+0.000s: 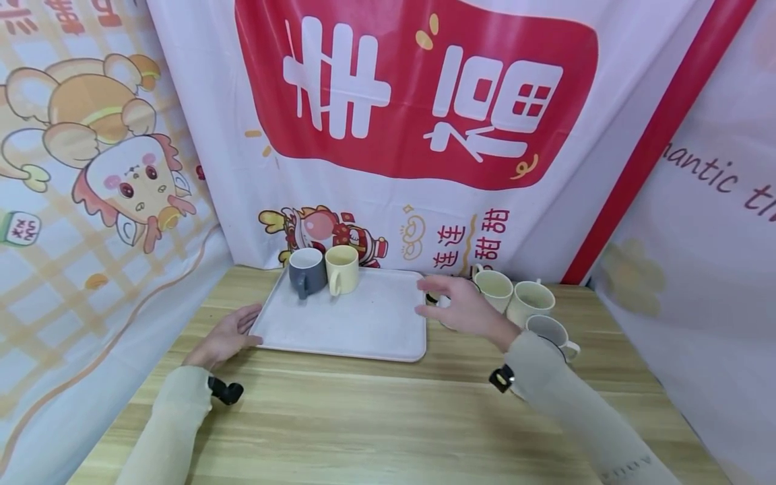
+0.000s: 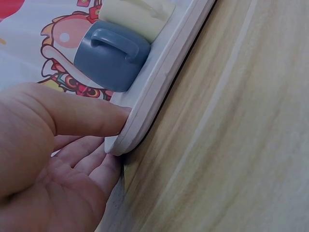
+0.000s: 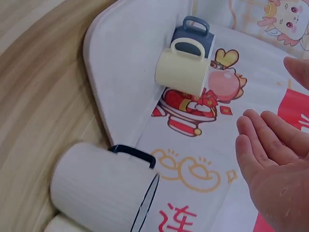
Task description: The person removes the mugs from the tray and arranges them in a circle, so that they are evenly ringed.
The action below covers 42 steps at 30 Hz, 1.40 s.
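A white rectangular tray [image 1: 358,330] lies on the wooden table, carrying a grey-blue mug [image 1: 306,275] and a pale yellow mug [image 1: 343,271] side by side at its back left. My left hand [image 1: 227,335] holds the tray's left side near the front corner; in the left wrist view its thumb presses on the rim while the fingers reach to the underside. Above the tray's right edge, my right hand [image 1: 463,304] hovers with fingers extended and nothing in it. Close by it stands a white mug with a black handle [image 3: 104,186], mostly hidden by that hand in the head view.
More mugs cluster at the table's right: a pale yellow one [image 1: 494,286], a cream one [image 1: 529,306] and a white one [image 1: 548,331] partly behind the right sleeve. A printed cloth [image 1: 412,222] hangs along the back, with other cloths at both sides.
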Each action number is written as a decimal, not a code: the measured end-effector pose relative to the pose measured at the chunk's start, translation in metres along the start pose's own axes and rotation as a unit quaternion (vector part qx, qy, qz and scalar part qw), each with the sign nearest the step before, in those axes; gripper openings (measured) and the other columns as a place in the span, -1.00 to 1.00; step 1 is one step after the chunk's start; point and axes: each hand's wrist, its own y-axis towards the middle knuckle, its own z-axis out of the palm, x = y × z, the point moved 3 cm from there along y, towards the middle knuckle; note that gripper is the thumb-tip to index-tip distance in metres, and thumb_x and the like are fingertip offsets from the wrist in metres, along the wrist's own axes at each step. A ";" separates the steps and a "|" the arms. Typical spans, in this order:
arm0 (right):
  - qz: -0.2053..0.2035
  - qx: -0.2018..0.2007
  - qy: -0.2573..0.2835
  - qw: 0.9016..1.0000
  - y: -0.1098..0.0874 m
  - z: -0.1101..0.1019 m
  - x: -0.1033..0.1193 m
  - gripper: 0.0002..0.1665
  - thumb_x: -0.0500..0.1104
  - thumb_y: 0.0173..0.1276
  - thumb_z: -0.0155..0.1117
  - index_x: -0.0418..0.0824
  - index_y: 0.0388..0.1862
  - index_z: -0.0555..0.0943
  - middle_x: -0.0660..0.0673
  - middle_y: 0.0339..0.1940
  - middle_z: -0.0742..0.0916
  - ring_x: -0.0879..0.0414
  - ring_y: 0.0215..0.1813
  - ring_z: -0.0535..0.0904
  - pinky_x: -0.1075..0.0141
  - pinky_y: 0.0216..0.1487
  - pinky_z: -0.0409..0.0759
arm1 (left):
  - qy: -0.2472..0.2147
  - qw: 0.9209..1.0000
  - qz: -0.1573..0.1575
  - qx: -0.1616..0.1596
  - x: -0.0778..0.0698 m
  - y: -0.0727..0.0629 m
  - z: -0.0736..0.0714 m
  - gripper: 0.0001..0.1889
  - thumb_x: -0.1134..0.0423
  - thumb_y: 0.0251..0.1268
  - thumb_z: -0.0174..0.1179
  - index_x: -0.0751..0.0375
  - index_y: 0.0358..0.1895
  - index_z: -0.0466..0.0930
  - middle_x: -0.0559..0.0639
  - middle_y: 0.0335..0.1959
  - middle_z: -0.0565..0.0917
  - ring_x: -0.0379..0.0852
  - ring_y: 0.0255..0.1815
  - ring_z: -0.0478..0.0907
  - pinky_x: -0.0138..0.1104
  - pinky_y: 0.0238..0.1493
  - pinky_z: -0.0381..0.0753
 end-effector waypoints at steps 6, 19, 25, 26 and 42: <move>-0.002 0.007 0.013 1.000 0.042 0.046 0.014 -0.39 0.06 0.38 0.52 -0.05 0.36 0.64 -0.02 0.31 0.75 -0.01 0.40 0.63 0.03 0.55 0.59 | -0.010 1.000 0.005 0.001 -0.001 -0.002 -0.001 -0.07 0.57 0.39 0.22 0.51 0.68 -0.18 0.49 0.72 -0.09 0.48 0.73 -0.12 0.23 0.74 0.02; -0.017 -0.022 0.103 0.994 0.103 0.121 0.000 -0.35 -0.04 0.39 0.50 -0.32 0.36 0.62 -0.30 0.35 0.72 -0.15 0.36 0.66 -0.02 0.50 0.63 | -0.019 1.000 0.002 0.002 0.003 0.001 0.004 -0.08 0.57 0.40 0.21 0.47 0.69 -0.16 0.45 0.73 -0.09 0.45 0.74 -0.12 0.20 0.75 0.04; 0.027 -0.041 0.133 0.990 0.125 0.157 -0.004 -0.36 0.00 0.41 0.48 -0.31 0.34 0.63 -0.27 0.31 0.73 -0.15 0.35 0.65 0.00 0.49 0.64 | -0.021 1.000 0.007 -0.002 0.003 -0.002 0.001 -0.06 0.59 0.35 0.24 0.50 0.68 -0.15 0.49 0.72 -0.08 0.49 0.72 -0.11 0.24 0.74 0.05; 0.038 -0.045 0.137 0.989 0.127 0.162 -0.004 -0.36 0.00 0.41 0.49 -0.29 0.35 0.63 -0.25 0.31 0.74 -0.15 0.35 0.65 0.00 0.48 0.64 | -0.020 1.000 0.007 -0.001 0.004 -0.003 0.001 -0.05 0.60 0.34 0.24 0.51 0.68 -0.16 0.49 0.72 -0.09 0.50 0.72 -0.11 0.24 0.74 0.05; 0.141 -0.049 0.296 0.943 0.154 0.196 -0.004 -0.33 0.19 0.42 0.43 -0.10 0.39 0.64 -0.03 0.21 0.79 0.04 0.27 0.69 0.01 0.46 0.66 | -0.035 0.999 0.006 -0.010 0.004 -0.002 -0.001 -0.07 0.60 0.37 0.22 0.47 0.69 -0.13 0.47 0.72 -0.06 0.44 0.74 -0.12 0.19 0.76 0.02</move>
